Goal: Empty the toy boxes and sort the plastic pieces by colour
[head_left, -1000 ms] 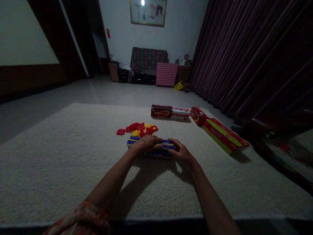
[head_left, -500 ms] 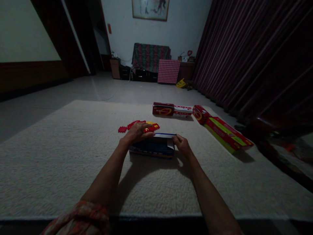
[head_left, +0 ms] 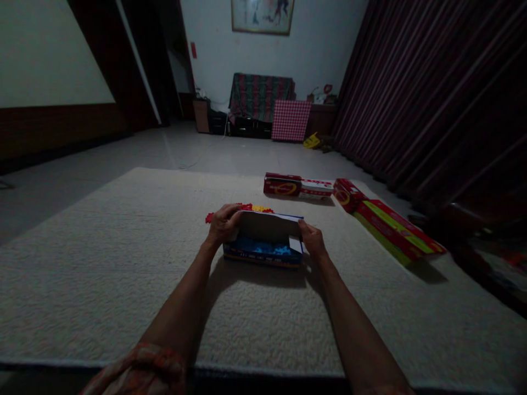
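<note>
A dark blue cardboard box [head_left: 263,259] lies on the pale quilted mat, with its lid flap [head_left: 269,224] raised and its grey inner side facing me. Blue toothed plastic pieces [head_left: 281,250] show inside. My left hand [head_left: 223,224] is closed on the left end of the flap. At the other end, my right hand [head_left: 312,239] pinches the flap's right corner, beside a small white side tab [head_left: 295,243]. Behind the box lie red toothed pieces [head_left: 246,207] and yellow ones [head_left: 259,208], partly hidden by the flap and my left hand.
Red-and-white boxes [head_left: 298,186] lie end to end beyond, at the mat's far side. To the right is a long red and yellow-green box [head_left: 399,230], touching a dark red box [head_left: 348,193]. The mat [head_left: 123,263] spreads around them; a purple curtain [head_left: 395,82] hangs at right.
The flap has been lifted further, so the blue pieces inside now show. My left hand has moved from the flap's top to its left end. The view has shifted slightly left.
</note>
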The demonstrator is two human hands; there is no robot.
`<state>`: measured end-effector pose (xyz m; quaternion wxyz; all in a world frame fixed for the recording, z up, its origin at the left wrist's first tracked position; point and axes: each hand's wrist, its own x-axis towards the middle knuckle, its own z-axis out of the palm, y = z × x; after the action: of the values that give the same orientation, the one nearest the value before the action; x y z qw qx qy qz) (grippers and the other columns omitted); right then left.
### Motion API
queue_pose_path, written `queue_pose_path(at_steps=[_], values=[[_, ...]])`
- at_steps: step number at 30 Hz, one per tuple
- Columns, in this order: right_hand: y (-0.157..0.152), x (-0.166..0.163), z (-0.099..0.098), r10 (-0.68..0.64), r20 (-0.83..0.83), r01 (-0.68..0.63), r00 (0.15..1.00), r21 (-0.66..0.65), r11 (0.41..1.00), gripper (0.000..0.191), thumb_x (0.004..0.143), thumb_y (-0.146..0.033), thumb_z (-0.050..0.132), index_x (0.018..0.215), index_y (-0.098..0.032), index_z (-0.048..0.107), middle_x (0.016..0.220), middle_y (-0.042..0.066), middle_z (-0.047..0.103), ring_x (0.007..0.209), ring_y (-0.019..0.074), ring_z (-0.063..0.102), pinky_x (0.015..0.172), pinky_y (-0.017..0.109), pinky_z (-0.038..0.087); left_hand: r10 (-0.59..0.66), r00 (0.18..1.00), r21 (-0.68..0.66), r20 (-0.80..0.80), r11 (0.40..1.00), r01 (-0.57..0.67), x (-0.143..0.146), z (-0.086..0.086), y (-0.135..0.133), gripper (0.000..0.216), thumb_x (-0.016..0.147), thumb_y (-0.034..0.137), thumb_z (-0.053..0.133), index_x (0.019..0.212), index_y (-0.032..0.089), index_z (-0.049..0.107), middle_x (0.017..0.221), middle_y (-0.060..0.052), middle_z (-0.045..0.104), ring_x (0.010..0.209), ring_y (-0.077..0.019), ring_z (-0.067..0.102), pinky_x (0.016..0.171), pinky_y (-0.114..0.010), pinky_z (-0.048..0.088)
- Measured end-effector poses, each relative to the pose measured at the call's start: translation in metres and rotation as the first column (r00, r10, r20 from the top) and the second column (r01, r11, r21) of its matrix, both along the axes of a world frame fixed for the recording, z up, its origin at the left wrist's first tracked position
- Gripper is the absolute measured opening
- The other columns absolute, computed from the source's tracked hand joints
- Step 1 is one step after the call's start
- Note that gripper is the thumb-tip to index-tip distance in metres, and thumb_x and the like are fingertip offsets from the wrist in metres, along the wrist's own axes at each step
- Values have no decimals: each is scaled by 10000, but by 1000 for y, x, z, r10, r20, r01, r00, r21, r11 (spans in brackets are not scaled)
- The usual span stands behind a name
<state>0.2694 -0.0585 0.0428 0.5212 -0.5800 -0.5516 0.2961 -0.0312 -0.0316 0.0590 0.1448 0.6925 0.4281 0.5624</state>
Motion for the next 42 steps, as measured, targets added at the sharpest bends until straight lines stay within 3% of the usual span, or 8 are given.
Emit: queue_pose_path(at_steps=[8, 15, 17, 20, 24, 29, 34, 42], values=[[-9, 1, 3, 268, -141, -264, 953, 49, 963, 559, 741, -658, 688, 1029, -179, 714, 990, 76, 748, 938, 251, 664, 844, 366, 535, 48, 977, -211, 206, 977, -4, 1, 2, 14, 383, 780, 453, 695, 1038, 175, 752, 982, -78, 770, 911, -224, 704, 814, -336, 570], [8, -4, -11, 22, -199, -39, 980, -80, 996, 686, 684, -501, 699, 1263, -150, 589, 1047, 120, 732, 845, 234, 685, 732, 358, 557, 74, 980, -375, 187, 927, 1, -5, -24, 24, 610, 774, 301, 660, 1359, 142, 592, 1160, -138, 726, 921, -233, 714, 807, -366, 592], [10, -1, -14, -25, -132, 17, 991, -68, 998, 752, 666, -459, 703, 1336, -159, 539, 1199, 160, 686, 894, 241, 689, 756, 380, 565, 77, 991, -328, 111, 944, -37, -9, -28, 22, 578, 752, 267, 674, 1318, 159, 622, 1253, -146, 689, 984, -238, 709, 876, -398, 587], [8, 4, -12, -47, 124, 32, 991, 119, 992, 546, 676, -391, 696, 1177, -179, 654, 1337, 179, 614, 1092, 290, 646, 885, 450, 546, 59, 997, -177, -39, 982, -65, -14, -26, 21, 373, 745, 261, 694, 1111, 199, 723, 1288, -116, 677, 1163, -255, 653, 1037, -466, 519], [0, 7, 2, 21, 445, -155, 895, 269, 951, 175, 780, -261, 625, 908, -212, 733, 1120, 123, 723, 1111, 276, 635, 1008, 465, 470, -70, 987, -129, -145, 990, 51, -20, -25, 19, 179, 789, 349, 693, 878, 203, 747, 1059, -99, 759, 1101, -255, 683, 1059, -514, 496], [-19, 2, 17, 59, 636, -145, 769, 84, 986, 198, 863, -358, 617, 902, -226, 758, 921, 89, 741, 957, 256, 648, 901, 405, 462, -223, 963, -380, -149, 912, 152, -29, -24, 6, 398, 829, 525, 626, 965, 180, 770, 1036, -115, 779, 936, -254, 727, 817, -402, 591], [-38, -11, 22, 140, 699, -131, 702, -67, 989, 407, 756, -430, 736, 1102, -215, 733, 1070, 129, 736, 1047, 318, 628, 906, 433, 452, -313, 912, -447, -266, 878, 171, -32, -12, -4, 564, 739, 532, 750, 1196, 203, 732, 1290, -155, 701, 1131, -315, 688, 890, -404, 577], [-40, 3, 27, 259, 397, -227, 881, -125, 966, 427, 771, -319, 629, 1170, -194, 716, 1127, 99, 747, 979, 268, 687, 831, 369, 541, -361, 889, -491, -283, 850, 189, -32, -4, -4, 563, 716, 449, 761, 1234, 231, 722, 1323, -133, 687, 1120, -316, 694, 849, -391, 587]])
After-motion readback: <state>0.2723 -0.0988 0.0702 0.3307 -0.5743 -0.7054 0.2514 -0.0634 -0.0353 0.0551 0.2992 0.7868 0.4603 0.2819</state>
